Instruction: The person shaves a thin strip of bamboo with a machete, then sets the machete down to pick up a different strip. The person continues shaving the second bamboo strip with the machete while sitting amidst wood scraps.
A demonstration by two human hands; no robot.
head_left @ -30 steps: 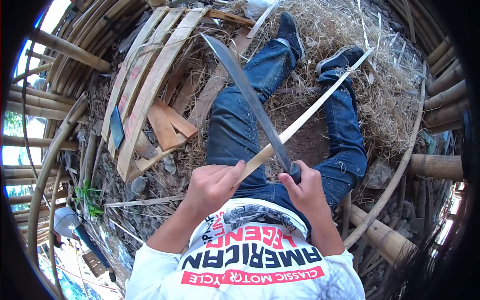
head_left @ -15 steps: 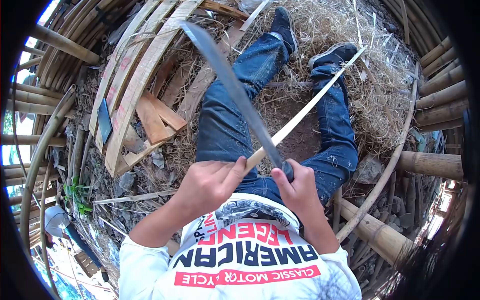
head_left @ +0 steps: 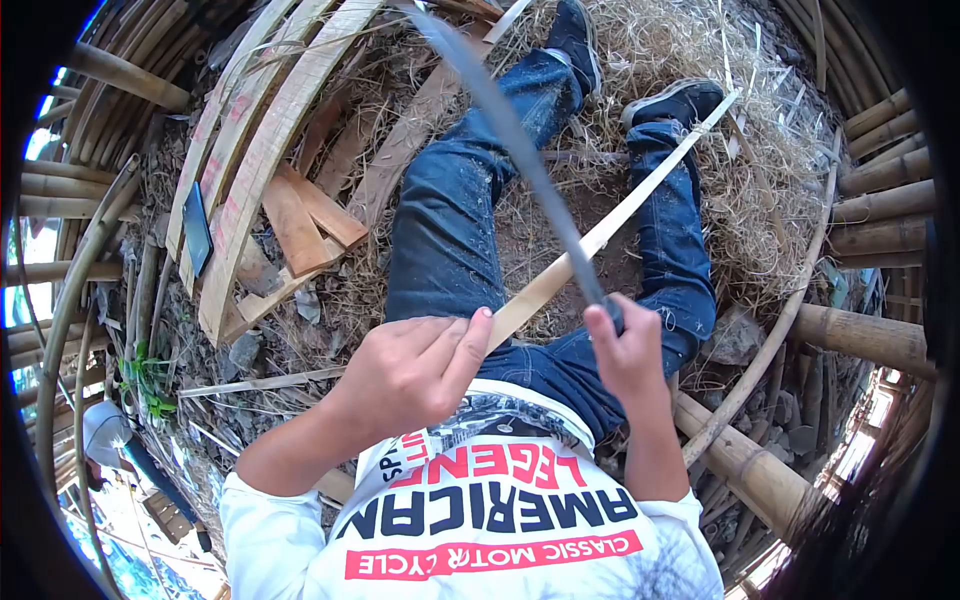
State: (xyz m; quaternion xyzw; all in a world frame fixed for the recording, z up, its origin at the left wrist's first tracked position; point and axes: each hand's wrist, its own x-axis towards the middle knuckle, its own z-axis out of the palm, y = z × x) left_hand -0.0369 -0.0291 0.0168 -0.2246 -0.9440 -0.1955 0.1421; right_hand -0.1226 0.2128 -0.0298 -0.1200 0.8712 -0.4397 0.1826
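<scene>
My left hand [head_left: 415, 370] is closed round the near end of a pale bamboo strip [head_left: 640, 195], which slants up and to the right past my legs. My right hand [head_left: 630, 350] grips the dark handle of a machete [head_left: 510, 130]. Its long grey blade points up and to the left and crosses the strip a little beyond my left hand. The blade appears to lie against the strip. Near my right shoe [head_left: 678, 103] is the strip's far end, over a heap of thin shavings [head_left: 760, 190].
Long sawn boards [head_left: 270, 140] lie at the left, with a phone [head_left: 197, 230] on them. Short brown wood pieces [head_left: 305, 225] rest beside my left leg. Bamboo poles [head_left: 860, 335] stand along both sides. At the lower left is another person's leg [head_left: 160, 480].
My right hand has moved right and slightly forward, carrying the machete farther along the strip. My left hand keeps its hold near the same place. The view has shifted slightly.
</scene>
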